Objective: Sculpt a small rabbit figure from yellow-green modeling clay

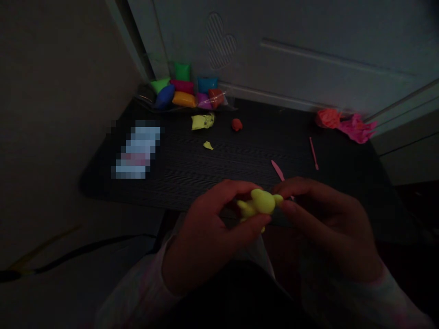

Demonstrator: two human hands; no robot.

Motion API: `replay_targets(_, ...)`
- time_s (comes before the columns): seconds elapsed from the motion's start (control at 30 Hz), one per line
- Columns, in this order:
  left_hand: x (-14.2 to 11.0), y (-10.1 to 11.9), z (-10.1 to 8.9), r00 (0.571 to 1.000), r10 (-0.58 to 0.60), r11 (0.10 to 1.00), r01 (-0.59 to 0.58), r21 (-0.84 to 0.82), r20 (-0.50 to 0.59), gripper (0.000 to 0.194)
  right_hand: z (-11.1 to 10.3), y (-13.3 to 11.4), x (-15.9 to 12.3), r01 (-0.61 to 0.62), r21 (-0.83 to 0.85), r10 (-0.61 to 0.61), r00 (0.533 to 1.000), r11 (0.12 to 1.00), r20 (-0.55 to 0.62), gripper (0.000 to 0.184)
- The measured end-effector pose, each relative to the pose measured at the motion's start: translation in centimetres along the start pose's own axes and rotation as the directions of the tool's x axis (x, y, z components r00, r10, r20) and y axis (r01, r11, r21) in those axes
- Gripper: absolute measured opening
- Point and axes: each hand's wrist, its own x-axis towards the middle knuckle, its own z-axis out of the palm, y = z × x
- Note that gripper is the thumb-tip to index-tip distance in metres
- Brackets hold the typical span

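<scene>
A small yellow clay figure with a rounded head, two ears and stubby limbs is held above the table's near edge. My left hand is closed around its body, thumb below the head and fingers behind. My right hand pinches the ear on the right between thumb and index finger. Just beyond the right fingers lies a pink plastic clay knife, its near end partly covered by that hand. The figure's underside is mostly hidden by the left thumb.
On the dark table are a torn yellow packet, a yellow scrap, a red clay lump and a pink stick tool. Several coloured clay packets lie at the back left, crumpled pink wrapping back right, a blurred-out bright rectangle left.
</scene>
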Motion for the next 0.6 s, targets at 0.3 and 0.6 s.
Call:
replay_targets(0.3,1.7,-2.1,1.0,0.972,-0.21,0.894,0.145,-0.424,-0.109,0.028,2.9,2.1,-0.8,-0.182,0.394,0.176,0.983,0.901,0.053,0.038)
replay_targets(0.6,4.3,-5.8,0.6,0.961,-0.226,0.863,0.122,-0.49,-0.16,0.027,6.5,4.9,1.9,-0.316,0.534,0.342,0.938,0.785,0.054,0.026)
